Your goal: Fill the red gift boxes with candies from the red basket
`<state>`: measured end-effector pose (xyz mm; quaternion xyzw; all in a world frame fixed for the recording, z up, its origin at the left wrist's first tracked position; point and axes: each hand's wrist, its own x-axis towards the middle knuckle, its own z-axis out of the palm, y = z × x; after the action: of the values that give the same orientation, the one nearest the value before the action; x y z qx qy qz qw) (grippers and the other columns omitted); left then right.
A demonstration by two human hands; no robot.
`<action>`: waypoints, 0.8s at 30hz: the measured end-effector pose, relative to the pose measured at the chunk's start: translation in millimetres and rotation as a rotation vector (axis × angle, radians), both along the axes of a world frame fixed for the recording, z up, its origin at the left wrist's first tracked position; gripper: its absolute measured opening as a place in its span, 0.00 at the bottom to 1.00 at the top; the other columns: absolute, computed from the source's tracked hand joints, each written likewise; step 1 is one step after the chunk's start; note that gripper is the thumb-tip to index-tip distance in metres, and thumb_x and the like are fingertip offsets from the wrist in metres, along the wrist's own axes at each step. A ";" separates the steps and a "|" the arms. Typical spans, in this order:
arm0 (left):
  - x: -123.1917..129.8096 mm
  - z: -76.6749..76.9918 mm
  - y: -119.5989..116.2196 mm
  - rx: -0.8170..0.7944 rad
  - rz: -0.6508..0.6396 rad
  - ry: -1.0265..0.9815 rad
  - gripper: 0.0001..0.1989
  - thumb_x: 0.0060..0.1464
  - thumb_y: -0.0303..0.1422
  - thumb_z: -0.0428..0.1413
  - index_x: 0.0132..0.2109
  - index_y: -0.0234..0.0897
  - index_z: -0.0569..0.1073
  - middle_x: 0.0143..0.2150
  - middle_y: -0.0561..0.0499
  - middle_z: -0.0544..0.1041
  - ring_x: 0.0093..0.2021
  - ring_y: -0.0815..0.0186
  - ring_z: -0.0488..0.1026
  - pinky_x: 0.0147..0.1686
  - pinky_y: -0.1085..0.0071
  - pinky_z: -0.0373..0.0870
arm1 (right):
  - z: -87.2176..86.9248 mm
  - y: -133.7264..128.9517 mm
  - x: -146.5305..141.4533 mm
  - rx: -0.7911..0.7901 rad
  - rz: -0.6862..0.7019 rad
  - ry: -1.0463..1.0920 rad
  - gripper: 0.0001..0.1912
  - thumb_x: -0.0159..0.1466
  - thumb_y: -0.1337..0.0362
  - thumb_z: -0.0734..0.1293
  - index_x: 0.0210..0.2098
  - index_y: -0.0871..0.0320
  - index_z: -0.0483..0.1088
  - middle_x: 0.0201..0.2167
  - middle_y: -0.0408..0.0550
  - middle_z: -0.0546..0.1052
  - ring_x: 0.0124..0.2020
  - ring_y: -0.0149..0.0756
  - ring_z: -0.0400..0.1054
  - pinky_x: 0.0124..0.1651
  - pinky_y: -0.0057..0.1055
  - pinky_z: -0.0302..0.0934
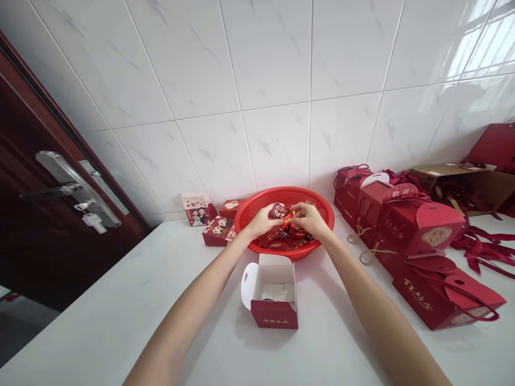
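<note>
Arms (197,297) are reaching past an open box (274,316), looking barely filled AFAICT. L hand (263,221) is pinching a packet (277,210), R hand (309,219) a red/yellow wrapper (288,217), above the basket (242,213). I'm seeing ribboned boxes (396,231) sitting R, plenty of sweets (300,234) left.

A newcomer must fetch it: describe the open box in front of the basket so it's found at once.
By the tiled wall sits a round red basket. Just in front of it, nearer the viewer, stands a dark-red box. Unlike the red boxes clustered on the right, it stands apart, top open, white inside showing.
</note>
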<state>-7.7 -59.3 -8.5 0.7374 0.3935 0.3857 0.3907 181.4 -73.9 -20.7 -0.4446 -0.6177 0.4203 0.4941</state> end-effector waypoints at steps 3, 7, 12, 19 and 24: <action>0.3 -2.6 1.8 -0.038 0.036 -0.016 0.23 0.51 0.34 0.63 0.53 0.33 0.73 0.52 0.43 0.78 0.51 0.56 0.76 0.52 0.60 0.73 | -2.9 2.8 0.2 0.023 -0.056 -0.018 0.14 0.47 0.71 0.66 0.34 0.57 0.72 0.17 0.36 0.71 0.22 0.32 0.67 0.29 0.29 0.60; 0.4 -5.2 4.8 -0.107 0.058 0.040 0.18 0.58 0.36 0.57 0.53 0.32 0.73 0.48 0.44 0.80 0.43 0.58 0.78 0.48 0.60 0.74 | -3.5 4.6 -0.6 0.047 -0.123 -0.010 0.12 0.47 0.69 0.65 0.32 0.58 0.73 0.18 0.38 0.70 0.23 0.33 0.66 0.29 0.29 0.59; -0.5 -7.4 10.3 0.071 0.130 0.322 0.19 0.59 0.39 0.54 0.54 0.33 0.74 0.54 0.39 0.78 0.55 0.51 0.73 0.56 0.58 0.67 | 5.0 -0.1 -0.7 0.137 -0.205 0.148 0.13 0.47 0.65 0.64 0.33 0.57 0.72 0.22 0.39 0.70 0.26 0.32 0.64 0.32 0.29 0.61; 4.4 -7.4 4.9 0.182 -0.090 0.763 0.14 0.61 0.33 0.48 0.47 0.40 0.76 0.45 0.46 0.80 0.46 0.57 0.74 0.48 0.65 0.67 | 10.5 -3.6 1.9 0.065 -0.227 0.311 0.11 0.45 0.64 0.63 0.29 0.56 0.70 0.22 0.39 0.68 0.26 0.31 0.64 0.32 0.28 0.63; 6.9 -3.2 -1.4 0.230 -0.086 0.813 0.14 0.62 0.34 0.45 0.41 0.40 0.76 0.42 0.47 0.80 0.45 0.57 0.74 0.46 0.66 0.67 | 11.5 -5.0 2.7 0.010 -0.186 0.383 0.11 0.45 0.62 0.63 0.29 0.56 0.70 0.24 0.41 0.70 0.28 0.31 0.66 0.32 0.29 0.66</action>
<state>-0.9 -60.7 -11.7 0.8841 0.4388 0.0882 0.1344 184.2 -78.8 -9.2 -0.4094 -0.4710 0.4464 0.6413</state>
